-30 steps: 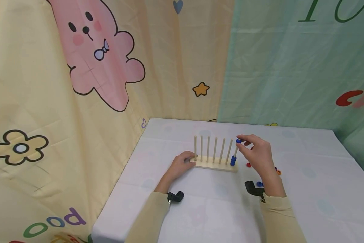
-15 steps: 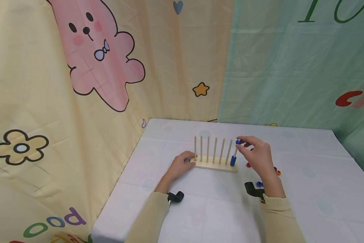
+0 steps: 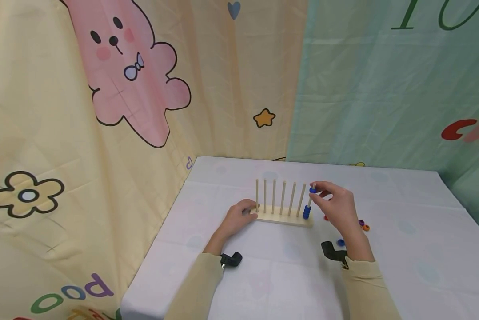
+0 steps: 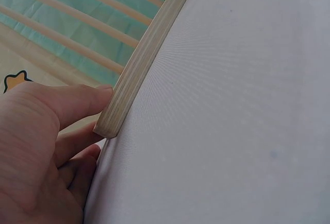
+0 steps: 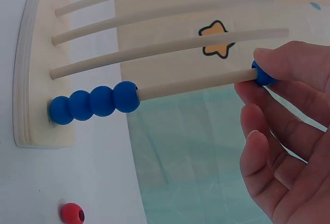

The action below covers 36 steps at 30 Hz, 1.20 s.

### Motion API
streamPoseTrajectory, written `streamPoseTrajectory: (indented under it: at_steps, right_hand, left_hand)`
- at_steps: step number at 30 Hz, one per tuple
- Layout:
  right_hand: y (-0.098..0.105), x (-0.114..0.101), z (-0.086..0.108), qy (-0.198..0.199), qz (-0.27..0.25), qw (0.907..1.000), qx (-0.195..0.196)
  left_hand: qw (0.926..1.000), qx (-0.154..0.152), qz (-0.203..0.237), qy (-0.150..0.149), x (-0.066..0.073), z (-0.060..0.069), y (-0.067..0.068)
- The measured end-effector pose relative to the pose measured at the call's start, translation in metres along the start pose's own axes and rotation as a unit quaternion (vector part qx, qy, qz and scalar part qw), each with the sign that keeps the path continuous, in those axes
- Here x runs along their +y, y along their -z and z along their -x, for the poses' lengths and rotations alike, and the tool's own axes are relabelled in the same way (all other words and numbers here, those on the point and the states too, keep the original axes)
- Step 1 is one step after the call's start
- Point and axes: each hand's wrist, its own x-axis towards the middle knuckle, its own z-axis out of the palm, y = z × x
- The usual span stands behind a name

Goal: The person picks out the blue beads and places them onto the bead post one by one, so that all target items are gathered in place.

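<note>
My right hand [image 3: 337,203] pinched a blue bead [image 5: 264,75] around the end rod [image 5: 196,84]; my left hand [image 3: 237,217] gripped the base [image 3: 283,217]. Mid-threading, I judged, the bead needed lowering.

1. Blue round bead [image 5: 264,74], threaded high on the end peg [image 5: 198,85], pinched in the right hand [image 3: 339,206].
2. Four blue beads [image 5: 103,101], stacked below that pinch.
3. Pale wooden rack [image 3: 285,217], seven-pegged, upright, one end in the left hand [image 3: 236,218].

Loose beads [image 3: 366,228] lie right of the pegged rack [image 3: 281,217].
</note>
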Motion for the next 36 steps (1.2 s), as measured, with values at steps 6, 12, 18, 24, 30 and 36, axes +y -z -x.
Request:
streamPoseTrajectory:
  at_steps: [6, 12, 18, 24, 30, 36]
  right_hand:
    - [-0.003, 0.001, 0.002, -0.015, -0.014, 0.9998, -0.007]
    - [-0.006, 0.003, 0.003, -0.029, -0.017, 0.9993, -0.017]
    - [-0.009, 0.006, 0.004, -0.023, -0.004, 0.9996, -0.016]
    - [-0.011, 0.009, 0.004, -0.027, 0.005, 0.9995, -0.017]
    - [-0.014, 0.011, 0.005, -0.026, 0.011, 0.9995, -0.016]
    - [-0.016, 0.014, 0.005, -0.032, 0.012, 0.9992, -0.02]
  left_hand:
    - [1.0, 0.001, -0.001, -0.004, -0.001, 0.0, -0.001]
    - [1.0, 0.002, -0.002, -0.006, -0.002, -0.001, -0.001]
    - [1.0, 0.002, -0.003, -0.006, -0.002, -0.001, -0.001]
    - [1.0, 0.001, -0.003, -0.004, -0.002, -0.001, -0.001]
    - [1.0, 0.001, -0.005, 0.004, 0.0, -0.001, -0.001]
    - [0.9999, 0.001, -0.004, 0.011, 0.002, 0.0, -0.001]
